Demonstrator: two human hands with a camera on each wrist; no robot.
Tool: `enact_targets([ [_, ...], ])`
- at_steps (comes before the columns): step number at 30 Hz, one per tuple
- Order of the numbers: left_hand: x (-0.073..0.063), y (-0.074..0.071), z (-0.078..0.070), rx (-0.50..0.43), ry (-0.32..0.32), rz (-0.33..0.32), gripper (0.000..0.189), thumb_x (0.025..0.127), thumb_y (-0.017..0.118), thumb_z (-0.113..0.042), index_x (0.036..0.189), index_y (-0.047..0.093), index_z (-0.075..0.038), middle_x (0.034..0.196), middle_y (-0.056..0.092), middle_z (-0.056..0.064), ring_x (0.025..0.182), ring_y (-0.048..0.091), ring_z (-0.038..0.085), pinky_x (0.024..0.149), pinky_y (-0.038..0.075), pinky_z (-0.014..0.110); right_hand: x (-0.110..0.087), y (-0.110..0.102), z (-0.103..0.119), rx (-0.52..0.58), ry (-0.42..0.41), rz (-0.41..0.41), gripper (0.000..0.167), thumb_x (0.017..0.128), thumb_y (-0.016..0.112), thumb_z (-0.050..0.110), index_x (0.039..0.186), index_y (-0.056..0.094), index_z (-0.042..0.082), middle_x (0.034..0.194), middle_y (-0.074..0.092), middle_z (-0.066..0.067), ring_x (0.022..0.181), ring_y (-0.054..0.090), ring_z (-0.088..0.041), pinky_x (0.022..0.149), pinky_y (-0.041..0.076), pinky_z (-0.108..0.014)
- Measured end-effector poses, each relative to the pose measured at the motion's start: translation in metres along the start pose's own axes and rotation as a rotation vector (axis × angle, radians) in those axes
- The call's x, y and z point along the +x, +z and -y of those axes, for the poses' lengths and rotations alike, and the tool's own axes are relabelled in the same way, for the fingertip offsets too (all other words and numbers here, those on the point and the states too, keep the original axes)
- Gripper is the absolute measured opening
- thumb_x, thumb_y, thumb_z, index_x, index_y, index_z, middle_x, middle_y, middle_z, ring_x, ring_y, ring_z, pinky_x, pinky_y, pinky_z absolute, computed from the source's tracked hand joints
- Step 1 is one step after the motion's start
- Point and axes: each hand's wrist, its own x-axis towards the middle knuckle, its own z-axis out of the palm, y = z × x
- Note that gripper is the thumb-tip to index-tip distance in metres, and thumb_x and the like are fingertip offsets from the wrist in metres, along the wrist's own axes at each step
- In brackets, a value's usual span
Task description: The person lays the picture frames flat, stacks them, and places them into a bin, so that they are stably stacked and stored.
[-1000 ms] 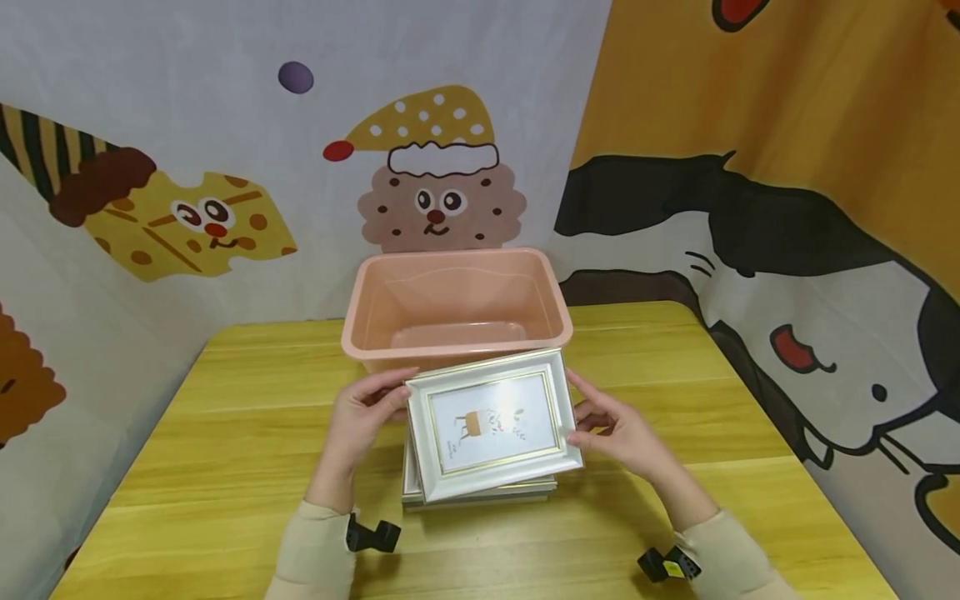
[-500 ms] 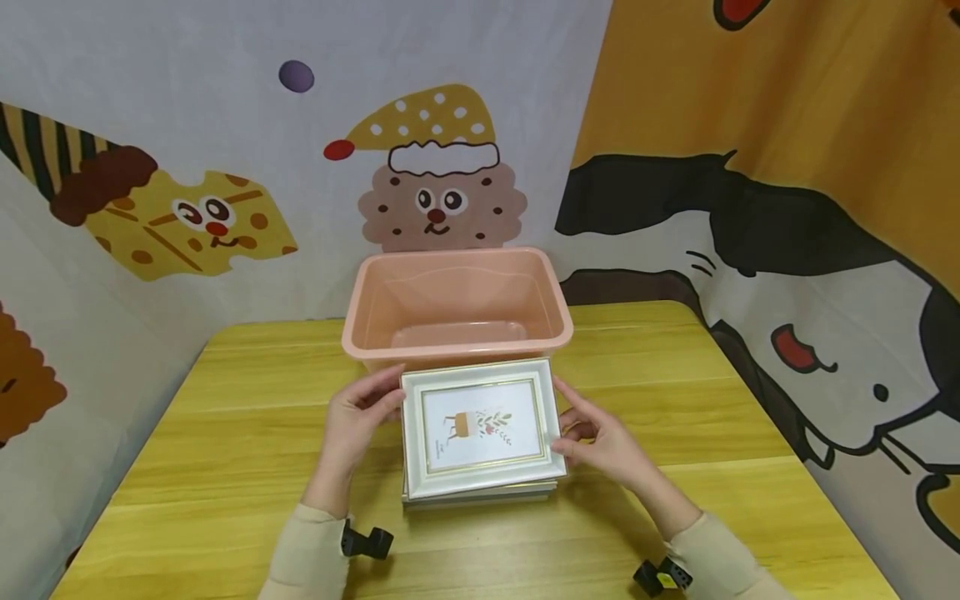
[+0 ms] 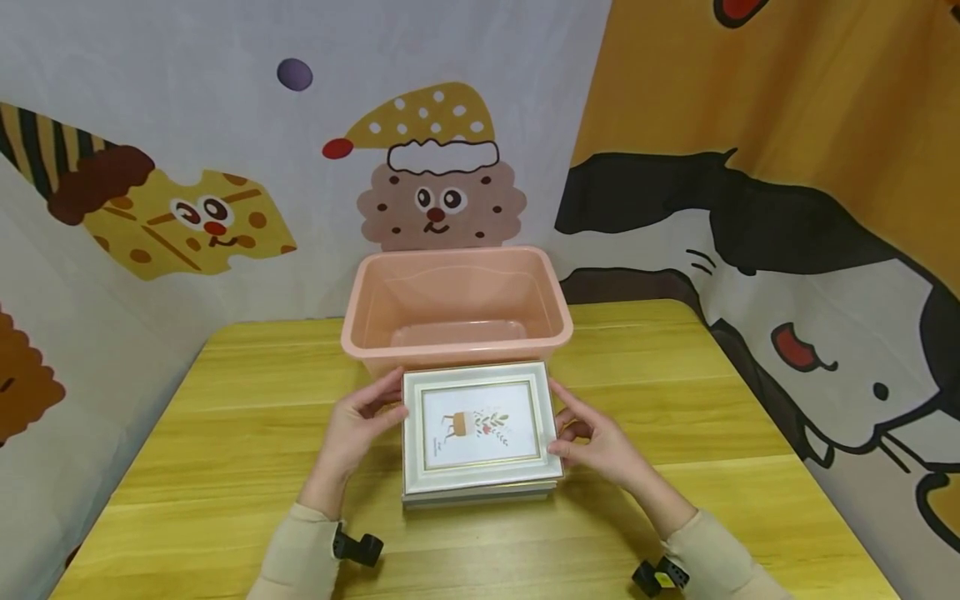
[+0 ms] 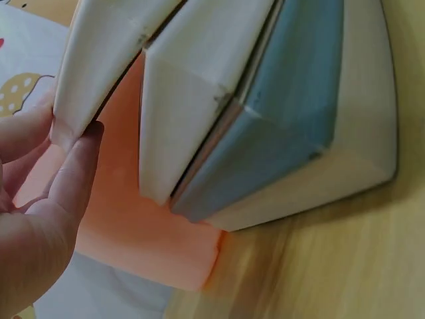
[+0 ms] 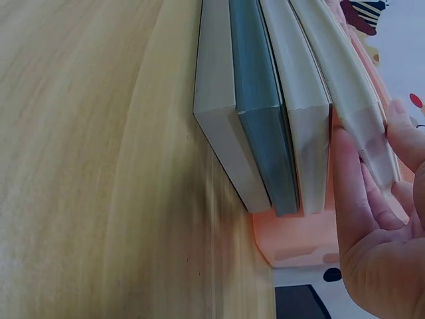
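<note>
A white picture frame (image 3: 480,427) with gold inner lines and a plant-in-pot print lies face up over a stack of similar frames. My left hand (image 3: 354,427) pinches its left edge between thumb and fingers. At the right edge my right hand (image 3: 600,442) grips it the same way. Beneath it, the left wrist view shows a white frame (image 4: 192,86), a blue-grey frame (image 4: 272,146) and a pale bottom frame (image 4: 368,126). A gap shows under the held frame on the side by my fingers, wider toward the bin, so its far edge is raised.
Just behind the stack stands a pink plastic bin (image 3: 457,353), with no contents visible inside. The stack rests on a yellow wood-grain table (image 3: 247,433). A cartoon-printed cloth (image 3: 262,142) hangs behind and beside the table.
The held frame was turned askew and raised to the right; both hands have moved it left and down and squared it over the stack.
</note>
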Motion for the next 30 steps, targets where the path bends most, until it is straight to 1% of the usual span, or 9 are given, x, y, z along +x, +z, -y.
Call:
enact_targets([
  [2,0.0,-0.001,0.001,0.018,-0.012,0.025,0.056,0.083,0.071,0.013,0.135,0.054,0.008,0.126,0.062,0.026,0.101,0.064,0.012,0.093,0.054,0.035,0.001,0.0,0.0,-0.016,-0.004,0.001,0.085,0.086,0.076,0.002,0.157,0.028,0.01,0.096,0.056,-0.019,0.074,0.063,-0.017,0.056,0.059,-0.048],
  [4,0.0,-0.001,0.002,0.039,-0.029,0.044,0.057,0.083,0.071,0.013,0.137,0.052,0.008,0.127,0.059,0.03,0.102,0.063,0.013,0.093,0.054,0.033,0.001,0.0,-0.001,-0.033,-0.003,0.003,0.083,0.087,0.075,0.002,0.156,0.029,0.009,0.095,0.057,-0.018,0.074,0.063,-0.017,0.056,0.059,-0.048],
  [8,0.001,-0.001,0.004,0.063,-0.071,0.056,0.056,0.084,0.07,0.012,0.137,0.052,0.008,0.128,0.057,0.031,0.104,0.062,0.015,0.091,0.053,0.026,0.002,0.0,-0.001,-0.044,0.012,0.01,0.079,0.089,0.073,0.004,0.155,0.03,0.005,0.097,0.058,-0.018,0.075,0.062,-0.018,0.058,0.059,-0.047],
  [11,0.001,0.0,0.005,0.068,-0.091,0.052,0.055,0.084,0.07,0.012,0.136,0.053,0.009,0.128,0.058,0.031,0.103,0.061,0.014,0.089,0.053,0.022,0.003,0.001,-0.002,-0.035,0.03,0.023,0.078,0.09,0.072,0.005,0.155,0.03,0.004,0.1,0.057,-0.02,0.077,0.061,-0.019,0.06,0.06,-0.046],
  [15,0.001,0.001,0.009,0.077,-0.086,0.038,0.052,0.085,0.07,0.012,0.134,0.054,0.01,0.126,0.059,0.031,0.102,0.062,0.011,0.088,0.052,0.02,0.004,0.002,-0.003,-0.029,0.051,0.036,0.077,0.09,0.072,0.006,0.155,0.03,0.004,0.102,0.055,-0.021,0.08,0.06,-0.02,0.061,0.06,-0.044],
  [19,0.001,0.001,0.012,0.095,-0.078,0.032,0.051,0.085,0.07,0.011,0.133,0.054,0.01,0.125,0.06,0.031,0.102,0.062,0.012,0.088,0.052,0.02,0.004,0.001,-0.006,-0.023,0.061,0.039,0.077,0.091,0.072,0.006,0.155,0.029,0.004,0.103,0.054,-0.022,0.081,0.06,-0.02,0.062,0.06,-0.043],
  [22,0.001,0.002,0.011,0.11,-0.094,0.025,0.05,0.086,0.071,0.008,0.134,0.056,0.008,0.125,0.061,0.029,0.105,0.062,0.016,0.089,0.052,0.019,0.004,0.001,-0.007,-0.019,0.059,0.043,0.077,0.091,0.071,0.006,0.155,0.029,0.004,0.103,0.054,-0.022,0.08,0.059,-0.021,0.062,0.06,-0.044],
  [25,0.001,0.002,0.01,0.117,-0.122,0.016,0.05,0.086,0.071,0.006,0.134,0.057,0.006,0.126,0.061,0.027,0.108,0.061,0.024,0.089,0.052,0.02,0.004,0.001,-0.008,-0.016,0.058,0.045,0.077,0.091,0.071,0.006,0.155,0.029,0.004,0.104,0.054,-0.022,0.08,0.059,-0.021,0.062,0.06,-0.045],
  [30,0.001,0.004,0.008,0.13,-0.153,-0.007,0.049,0.087,0.071,0.006,0.133,0.058,0.005,0.126,0.062,0.025,0.112,0.06,0.033,0.088,0.052,0.019,0.005,0.001,-0.008,-0.014,0.054,0.046,0.076,0.091,0.071,0.006,0.155,0.029,0.002,0.103,0.053,-0.022,0.079,0.059,-0.02,0.062,0.06,-0.044],
])
